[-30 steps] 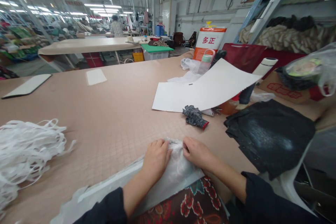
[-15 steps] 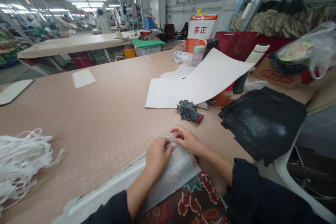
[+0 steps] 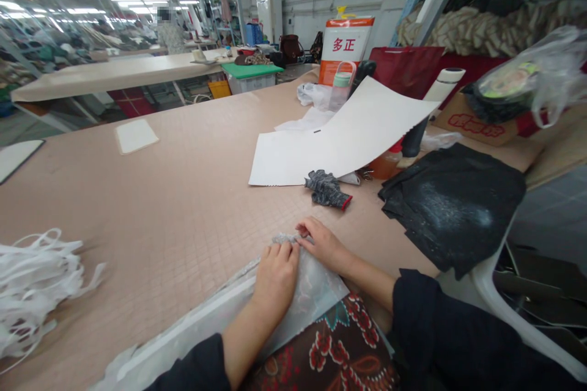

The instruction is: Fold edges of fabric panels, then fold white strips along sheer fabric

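Observation:
A translucent whitish sheet (image 3: 321, 284) lies over dark brown floral fabric (image 3: 339, 348) at the table's near edge. My left hand (image 3: 277, 278) rests on the sheet with its fingers curled down at the top edge. Beside it, my right hand (image 3: 323, 245) pinches the same edge between thumb and fingers, the two hands almost touching. Crumpled sheet material shows just beyond the fingertips. A white band (image 3: 192, 333) runs along the left side of the sheet. The exact grip under the left fingers is partly hidden.
A grey knitted glove (image 3: 328, 189) with a red cuff lies beyond my hands, by a large white card (image 3: 330, 140). Black sheets (image 3: 454, 208) are stacked at right. White strips (image 3: 41, 287) heap at left. A bottle (image 3: 340, 90) stands behind the card.
My left hand has turned flatter, its fingers now closer together over the edge. The right hand stays at the edge. The whole view has shifted slightly.

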The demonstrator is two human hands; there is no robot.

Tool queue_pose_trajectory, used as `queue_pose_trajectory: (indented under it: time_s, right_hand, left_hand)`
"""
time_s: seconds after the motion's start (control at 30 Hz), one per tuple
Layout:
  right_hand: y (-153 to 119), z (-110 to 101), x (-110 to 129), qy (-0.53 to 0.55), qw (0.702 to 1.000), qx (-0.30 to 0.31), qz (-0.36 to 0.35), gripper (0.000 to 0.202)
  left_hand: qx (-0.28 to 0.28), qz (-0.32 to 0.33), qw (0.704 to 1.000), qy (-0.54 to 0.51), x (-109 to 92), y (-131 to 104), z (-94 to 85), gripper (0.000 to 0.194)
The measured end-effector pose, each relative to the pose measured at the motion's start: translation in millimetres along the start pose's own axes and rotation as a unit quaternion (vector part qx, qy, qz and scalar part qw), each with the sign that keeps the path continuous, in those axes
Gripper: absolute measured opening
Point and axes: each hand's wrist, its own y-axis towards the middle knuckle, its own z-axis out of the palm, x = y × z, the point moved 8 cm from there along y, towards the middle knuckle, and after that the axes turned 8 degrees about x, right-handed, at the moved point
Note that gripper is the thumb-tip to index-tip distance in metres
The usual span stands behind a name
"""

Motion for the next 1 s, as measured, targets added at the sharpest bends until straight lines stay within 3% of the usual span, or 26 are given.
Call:
queue_pose_trajectory:
  time_s: [0.13, 0.53, 0.7, 0.87, 1.0]
  right_hand:
    - [6, -3, 7, -0.041, 0.998, 0.036, -0.007, 0.009]
    - [23, 6, -2, -0.098, 0.990, 0.094, 0.040, 0.009]
    - [25, 6, -3, -0.095, 0.989, 0.100, 0.047, 0.013]
    - [27, 7, -3, -0.104, 0.989, 0.091, 0.046, 0.002]
    - [24, 1, 7, -0.120, 0.990, 0.072, 0.028, 0.010]
  left_hand:
    - [0.015, 0.000, 1.000, 0.018, -2, 2, 0.3, 0.029]
    - [0.023, -0.001, 1.000, 0.017, -2, 4, 0.2, 0.027]
    - [0.023, 0.000, 1.000, 0.011, -2, 5, -2.4, 0.026]
    - [0.025, -0.009, 1.000, -0.016, -1, 3, -2.2, 0.025]
    - [0.020, -0.040, 0.998, -0.052, 9, 2, -2.8, 0.023]
